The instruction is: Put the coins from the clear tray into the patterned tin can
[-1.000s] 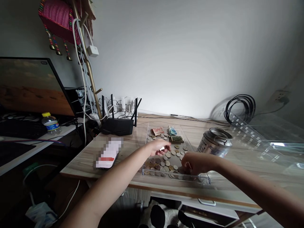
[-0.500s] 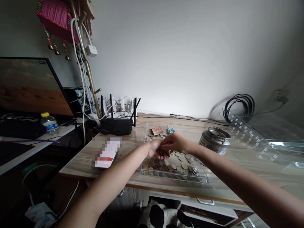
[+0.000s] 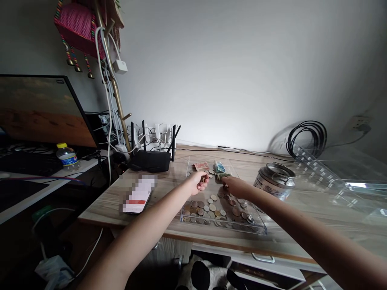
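Clear tray (image 3: 256, 228), on surface (image 3: 172, 182): most coins (image 3: 211, 208) lie loose at its near end, so we judge little gathered. Left hand (image 3: 200, 182) over tray's middle, grip curled on coins; right hand (image 3: 235, 186) alongside, grip unreadable.

My pale wood-grain desk (image 3: 169, 183) stands against a plain white wall (image 3: 242, 72), lit brightest just above the desktop, dimmer toward the corners.

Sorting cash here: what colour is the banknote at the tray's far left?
Reddish pink; the banknote shows best in the head view.
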A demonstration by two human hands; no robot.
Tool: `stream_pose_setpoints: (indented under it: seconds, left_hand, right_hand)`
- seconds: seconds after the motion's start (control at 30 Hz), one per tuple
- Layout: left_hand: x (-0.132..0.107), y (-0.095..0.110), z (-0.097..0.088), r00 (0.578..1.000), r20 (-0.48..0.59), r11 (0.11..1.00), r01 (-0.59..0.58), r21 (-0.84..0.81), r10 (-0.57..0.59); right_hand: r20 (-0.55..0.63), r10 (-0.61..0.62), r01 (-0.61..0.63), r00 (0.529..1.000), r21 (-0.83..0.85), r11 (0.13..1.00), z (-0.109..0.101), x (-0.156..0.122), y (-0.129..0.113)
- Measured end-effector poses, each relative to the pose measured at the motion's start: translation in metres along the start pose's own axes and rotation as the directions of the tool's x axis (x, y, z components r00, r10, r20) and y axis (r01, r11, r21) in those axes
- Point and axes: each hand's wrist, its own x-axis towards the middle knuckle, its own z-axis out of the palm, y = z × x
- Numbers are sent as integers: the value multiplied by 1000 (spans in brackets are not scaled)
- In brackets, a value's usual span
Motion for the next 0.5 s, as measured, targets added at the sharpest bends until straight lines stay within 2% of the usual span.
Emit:
stream_pose_setpoints:
  seconds: [0.2,0.37,0.5]
  left_hand:
    - [2,1,1,997,-43,996,-68,-55,66]
    - [1,1,2,986,-85,987,-147,-62,141]
    - [0,1,3,984,-85,985,-159,-58,154]
  right_hand:
    - [26,-6,4,1000,72,997,-12,3,6]
    - [49,-178,152,983,332,931,-8,-5,-24]
    - [79,-205,175,976,285,943,-8,-6,-40]
